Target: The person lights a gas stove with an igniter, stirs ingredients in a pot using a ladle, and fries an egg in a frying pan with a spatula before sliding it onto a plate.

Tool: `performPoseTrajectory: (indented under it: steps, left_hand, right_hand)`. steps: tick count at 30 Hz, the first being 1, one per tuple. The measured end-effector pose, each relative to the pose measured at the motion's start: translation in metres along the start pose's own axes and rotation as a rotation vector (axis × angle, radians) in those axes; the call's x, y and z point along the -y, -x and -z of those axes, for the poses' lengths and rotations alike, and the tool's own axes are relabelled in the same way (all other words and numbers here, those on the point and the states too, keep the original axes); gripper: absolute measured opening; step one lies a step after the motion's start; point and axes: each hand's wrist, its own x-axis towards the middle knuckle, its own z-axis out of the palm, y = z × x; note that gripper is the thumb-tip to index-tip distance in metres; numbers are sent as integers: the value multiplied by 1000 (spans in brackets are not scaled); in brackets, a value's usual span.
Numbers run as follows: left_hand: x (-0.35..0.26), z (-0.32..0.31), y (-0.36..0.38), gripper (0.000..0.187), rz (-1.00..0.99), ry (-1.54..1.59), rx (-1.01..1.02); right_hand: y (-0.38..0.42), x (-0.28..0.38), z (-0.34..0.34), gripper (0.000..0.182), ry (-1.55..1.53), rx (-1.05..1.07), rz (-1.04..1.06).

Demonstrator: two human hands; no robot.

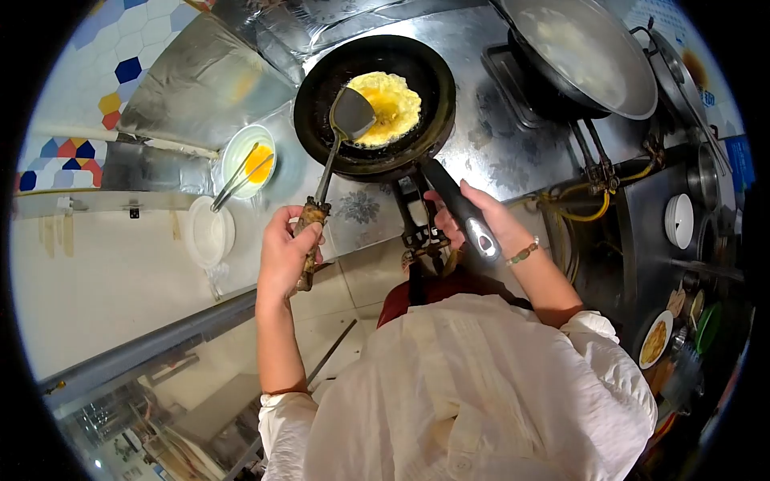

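A black frying pan sits on the left side of the stove with a yellow egg cooking in it. My right hand is wrapped round the pan's black handle from below, its fingers showing on the left side. In my left hand is a spatula, gripped by its worn, wrapped handle. The spatula's dark blade lies over the left part of the egg and hides that edge. The egg has a pale ruffled rim and a deeper yellow, wet-looking middle.
Left of the pan stands a pale bowl with yellow liquid and metal utensils in it. A white dish is beside it. A large pan with pale contents occupies the right burner. A plate of food stands far right.
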Motion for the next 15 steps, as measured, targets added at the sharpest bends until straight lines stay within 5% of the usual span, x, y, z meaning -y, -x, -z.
performPoseTrajectory:
  steps: [3,15]
  left_hand:
    - [-1,6,-7,27,-8,17,33]
    - [-18,22,-23,24,20,-3,108]
  right_hand:
    - [1,2,0,62,53,13,36]
    - [20,-4,29,67,-76,27,189]
